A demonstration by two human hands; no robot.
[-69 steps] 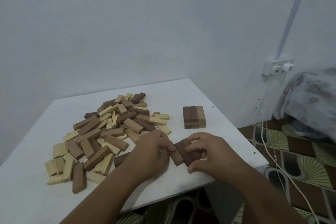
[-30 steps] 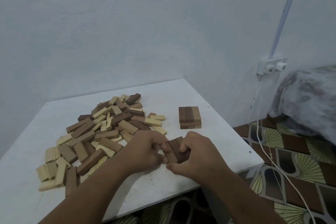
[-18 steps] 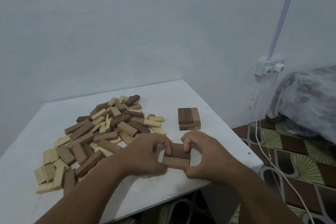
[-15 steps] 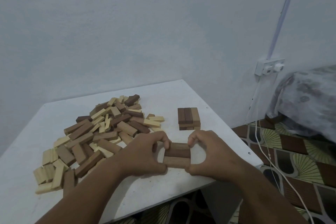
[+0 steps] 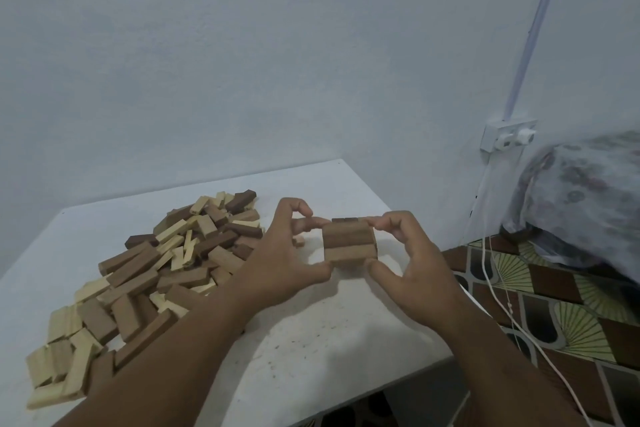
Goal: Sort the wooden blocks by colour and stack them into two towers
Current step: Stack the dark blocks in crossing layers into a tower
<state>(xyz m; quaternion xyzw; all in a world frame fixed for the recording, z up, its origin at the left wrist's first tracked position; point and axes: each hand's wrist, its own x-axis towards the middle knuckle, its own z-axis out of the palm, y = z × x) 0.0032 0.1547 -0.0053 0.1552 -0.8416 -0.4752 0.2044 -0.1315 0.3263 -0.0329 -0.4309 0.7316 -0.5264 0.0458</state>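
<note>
**Inspector A:** Status of the hands?

**Inspector B:** Both are raised above the white tabletop [image 5: 311, 350]. The left hand [image 5: 280, 263] and the right hand [image 5: 412, 267] hold a row of brown blocks [image 5: 349, 242] between them, laid side by side. The left thumb presses the near left corner and the left fingers [image 5: 304, 224] curl onto the far left edge. The right thumb meets the near right corner and the right fingers [image 5: 384, 222] pinch the far right edge. So both sets of fingers are clamped on that row, one hand at each end.

**Inspector A:** Is the row touching anything else?

**Inspector B:** It is held clear of the tabletop. Just behind it, the dark top edge of the started brown stack [image 5: 344, 219] shows; most of that stack is hidden by the held blocks. Whether the row touches the stack, I cannot tell.

**Inspector A:** The unsorted stock?

**Inspector B:** A loose pile of mixed blocks [image 5: 156, 267] covers the left part of the tabletop, brown and pale pieces lying jumbled at all angles. The left forearm crosses over its near edge.

**Inspector A:** Surroundings?

**Inspector B:** A pale wall behind. To the right, a wall socket [image 5: 509, 135] with a white cable [image 5: 498, 288] hanging down to a patterned floor [image 5: 571, 308], and a patterned fabric bundle [image 5: 585, 198] at the far right.
</note>
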